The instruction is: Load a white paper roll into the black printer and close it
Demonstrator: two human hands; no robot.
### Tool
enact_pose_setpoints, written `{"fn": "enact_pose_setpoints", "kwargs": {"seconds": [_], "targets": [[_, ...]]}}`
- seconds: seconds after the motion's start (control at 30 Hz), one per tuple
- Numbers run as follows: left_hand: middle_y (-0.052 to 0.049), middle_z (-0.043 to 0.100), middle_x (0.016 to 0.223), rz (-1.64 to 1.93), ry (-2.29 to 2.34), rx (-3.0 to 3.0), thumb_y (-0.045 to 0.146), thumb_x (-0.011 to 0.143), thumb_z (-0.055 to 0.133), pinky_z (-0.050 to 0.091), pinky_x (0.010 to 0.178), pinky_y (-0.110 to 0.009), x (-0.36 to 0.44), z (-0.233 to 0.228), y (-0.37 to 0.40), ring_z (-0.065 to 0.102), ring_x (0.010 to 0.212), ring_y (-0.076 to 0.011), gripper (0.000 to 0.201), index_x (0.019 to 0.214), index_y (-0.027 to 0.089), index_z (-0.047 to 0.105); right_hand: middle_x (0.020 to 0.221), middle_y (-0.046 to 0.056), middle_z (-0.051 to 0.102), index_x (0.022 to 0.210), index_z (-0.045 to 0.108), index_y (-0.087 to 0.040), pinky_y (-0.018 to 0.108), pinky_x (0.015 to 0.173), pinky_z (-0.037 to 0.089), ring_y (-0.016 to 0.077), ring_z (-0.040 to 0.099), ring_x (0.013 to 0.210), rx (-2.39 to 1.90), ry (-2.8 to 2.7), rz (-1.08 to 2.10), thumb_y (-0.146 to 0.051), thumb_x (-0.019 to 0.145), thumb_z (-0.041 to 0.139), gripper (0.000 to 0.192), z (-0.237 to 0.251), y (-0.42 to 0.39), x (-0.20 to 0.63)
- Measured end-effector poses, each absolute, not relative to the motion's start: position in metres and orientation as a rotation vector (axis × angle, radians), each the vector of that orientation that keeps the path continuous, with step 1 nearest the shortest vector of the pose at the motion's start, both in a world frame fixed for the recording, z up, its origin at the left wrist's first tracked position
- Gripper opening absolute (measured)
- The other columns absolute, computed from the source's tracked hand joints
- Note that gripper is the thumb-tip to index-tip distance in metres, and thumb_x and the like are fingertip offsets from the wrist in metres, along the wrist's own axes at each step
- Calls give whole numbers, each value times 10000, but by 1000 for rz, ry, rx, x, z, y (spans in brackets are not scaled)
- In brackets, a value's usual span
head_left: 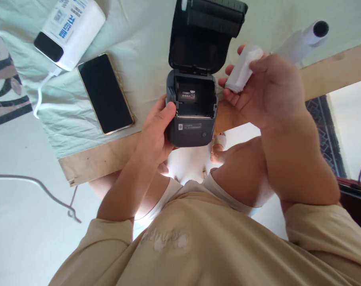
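One small dark-grey plastic printer (pixel 192 115), boxy with rounded corners, lid hinged up and its paper bay bare, sits at the wooden table edge (pixel 93 163), the left hand (pixel 155 137) wrapped on its left side, thumb pressed to the top rim, other fingers hidden beneath. Right of the printer, the right hand (pixel 269 89) pinches one smooth white paper roll (pixel 242 67) between curled fingertips and thumb; a second white roll (pixel 311 35) lies just beyond the knuckles. Left of the left thumb, on wrinkled pale cloth (pixel 138 43): one glossy black phone (pixel 105 93), one white glossy power bank (pixel 70 29).
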State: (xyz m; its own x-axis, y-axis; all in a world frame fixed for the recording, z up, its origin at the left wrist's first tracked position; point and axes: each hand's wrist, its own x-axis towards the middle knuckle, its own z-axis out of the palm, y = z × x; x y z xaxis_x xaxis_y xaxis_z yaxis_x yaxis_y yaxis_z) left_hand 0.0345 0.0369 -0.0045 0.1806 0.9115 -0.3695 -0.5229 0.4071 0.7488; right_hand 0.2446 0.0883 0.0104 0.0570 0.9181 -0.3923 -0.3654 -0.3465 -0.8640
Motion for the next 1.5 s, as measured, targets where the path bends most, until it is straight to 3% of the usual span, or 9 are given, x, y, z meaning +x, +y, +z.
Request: {"fn": "enact_pose_setpoints", "kwargs": {"seconds": [0.17, 0.3, 0.43, 0.6, 0.73, 0.87, 0.97, 1.1, 1.5], "targets": [[9, 763, 898, 1077, 938, 515, 417, 929, 712, 658, 749, -284, 34, -6, 38, 799, 1002, -236, 229, 1051, 223, 709, 815, -52, 587, 1128, 611, -307, 204, 542, 512, 96, 659, 669, -1226, -654, 1506, -177, 636, 730, 522, 12, 85, 242], [-3, 774, 897, 1103, 878, 519, 372, 950, 687, 663, 802, -280, 35, -7, 39, 792, 1089, -241, 191, 1044, 210, 723, 856, -31, 646, 1056, 573, -311, 283, 719, 626, 164, 713, 847, -1235, -620, 1623, -213, 611, 725, 480, 8, 89, 247], [-4, 771, 895, 1085, 879, 513, 424, 935, 711, 668, 808, -301, 35, -10, 40, 793, 1086, -254, 233, 1046, 220, 717, 970, 19, 696, 1030, 573, -301, 380, 885, 647, 220, 705, 997, -1250, -642, 1655, -312, 609, 691, 437, 3, 94, 247], [23, 745, 865, 1087, 878, 480, 429, 914, 745, 645, 665, -263, 34, -10, 39, 782, 800, -174, 242, 1030, 218, 717, 1137, -1, 637, 1207, 521, -333, 340, 829, 630, 159, 691, 889, -1282, -884, 1212, -229, 698, 630, 530, 9, 82, 238], [36, 748, 870, 1106, 897, 480, 408, 902, 776, 594, 543, -225, 35, -8, 38, 726, 686, -128, 244, 1043, 214, 730, 1509, -69, 508, 1319, 543, -404, 307, 941, 601, 173, 642, 1182, -1054, -1373, 701, -187, 798, 658, 576, 11, 69, 238], [29, 742, 843, 1138, 878, 491, 398, 907, 776, 598, 589, -214, 37, -8, 38, 741, 729, -133, 247, 1049, 201, 728, 1341, -53, 605, 1429, 469, -549, 310, 902, 590, 185, 596, 1242, -860, -1877, 503, -180, 894, 618, 667, 10, 62, 231], [11, 771, 933, 1145, 859, 498, 369, 919, 769, 634, 719, -233, 37, -8, 37, 783, 916, -173, 244, 1103, 216, 716, 1145, 5, 662, 1219, 573, -378, 334, 887, 592, 188, 638, 1101, -963, -1909, 457, -119, 876, 590, 430, 12, 59, 218], [-3, 779, 954, 1097, 869, 530, 429, 905, 778, 651, 780, -285, 36, -8, 36, 789, 986, -220, 318, 1151, 243, 698, 1088, 34, 678, 925, 533, -260, 350, 863, 569, 195, 638, 1026, -1157, -1898, 433, -52, 839, 569, 228, 16, 60, 211], [-1, 775, 909, 1113, 917, 525, 404, 899, 745, 644, 864, -307, 37, -7, 38, 772, 1105, -246, 234, 1048, 228, 709, 939, 18, 693, 821, 616, -260, 354, 743, 543, 169, 648, 831, -1036, -2006, 391, -142, 807, 605, 119, 14, 62, 219]]}}
